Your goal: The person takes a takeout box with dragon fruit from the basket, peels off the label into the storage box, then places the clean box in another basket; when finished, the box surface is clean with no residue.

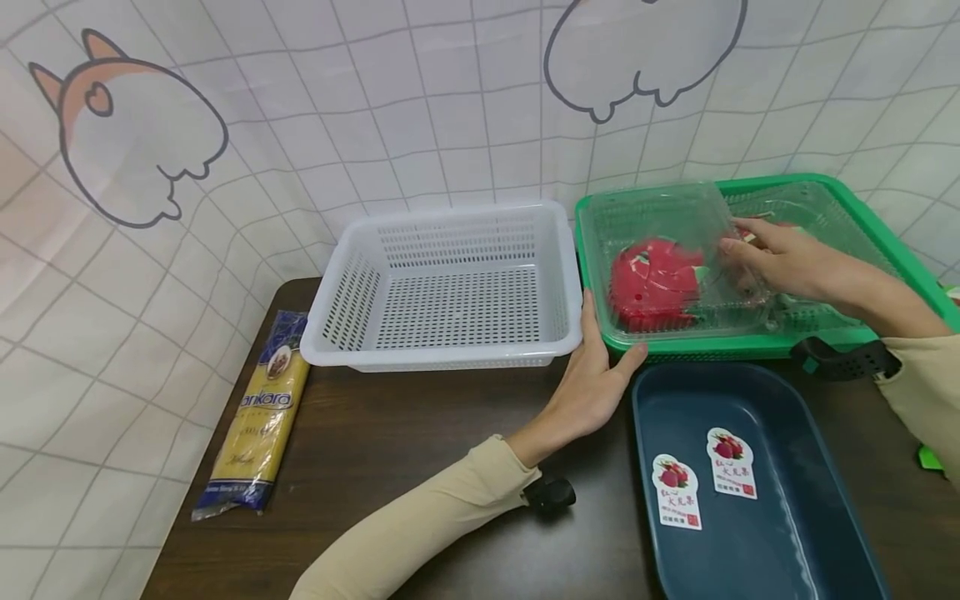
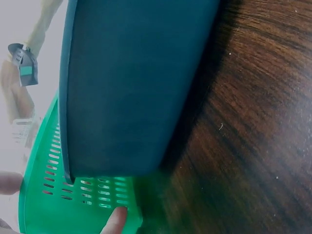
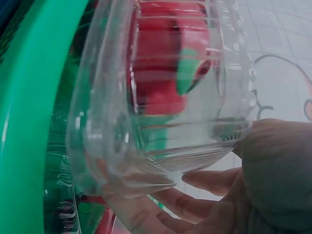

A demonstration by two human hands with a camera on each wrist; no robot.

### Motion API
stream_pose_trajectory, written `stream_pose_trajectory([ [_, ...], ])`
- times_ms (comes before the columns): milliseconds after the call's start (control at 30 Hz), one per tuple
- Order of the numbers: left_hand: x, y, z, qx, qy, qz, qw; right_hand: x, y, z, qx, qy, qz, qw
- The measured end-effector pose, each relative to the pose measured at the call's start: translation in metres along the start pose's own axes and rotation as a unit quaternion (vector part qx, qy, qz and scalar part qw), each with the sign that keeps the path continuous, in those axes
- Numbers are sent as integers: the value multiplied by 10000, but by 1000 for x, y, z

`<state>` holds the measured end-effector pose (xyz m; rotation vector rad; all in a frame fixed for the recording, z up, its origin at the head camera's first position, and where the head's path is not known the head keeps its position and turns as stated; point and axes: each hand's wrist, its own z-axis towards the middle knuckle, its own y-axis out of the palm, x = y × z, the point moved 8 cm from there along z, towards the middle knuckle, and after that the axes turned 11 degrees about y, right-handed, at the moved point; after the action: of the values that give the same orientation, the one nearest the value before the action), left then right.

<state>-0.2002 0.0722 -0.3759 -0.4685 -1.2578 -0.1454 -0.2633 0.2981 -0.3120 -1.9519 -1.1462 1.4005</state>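
Observation:
My right hand [image 1: 783,254] grips the right end of a clear plastic box [image 1: 720,217]. A red thing with green parts [image 1: 654,283] shows through the plastic; its exact kind is unclear. The box sits in or over a green basket [image 1: 832,183], where more clear packaging [image 1: 810,208] lies under and behind the hand. In the right wrist view, fingers [image 3: 209,180] lie along the end of the clear box [image 3: 117,146]. My left hand [image 1: 588,387] stands with spread fingers between the green basket and a white basket [image 1: 442,357]. Its fingertip [image 2: 116,219] touches the green basket's wall [image 2: 73,209].
A dark blue tray [image 1: 780,533] with two fruit stickers [image 1: 731,462] on it stands in front of the green basket. At the left of the dark wooden table [image 1: 420,433] lies a yellow and blue pasta packet [image 1: 262,408]. A tiled-pattern cloth [image 1: 300,167] hangs behind.

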Motion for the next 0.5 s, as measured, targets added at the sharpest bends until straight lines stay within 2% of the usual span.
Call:
stream_pose_trajectory([
  [233, -1, -1, 1, -21, -60, -36, 10000, -2, 0, 4, 206, -167, -59, 9996],
  [500, -1, -1, 0, -13, -44, -110, 9999, 3, 2, 2, 201, -79, 257, 9994],
])
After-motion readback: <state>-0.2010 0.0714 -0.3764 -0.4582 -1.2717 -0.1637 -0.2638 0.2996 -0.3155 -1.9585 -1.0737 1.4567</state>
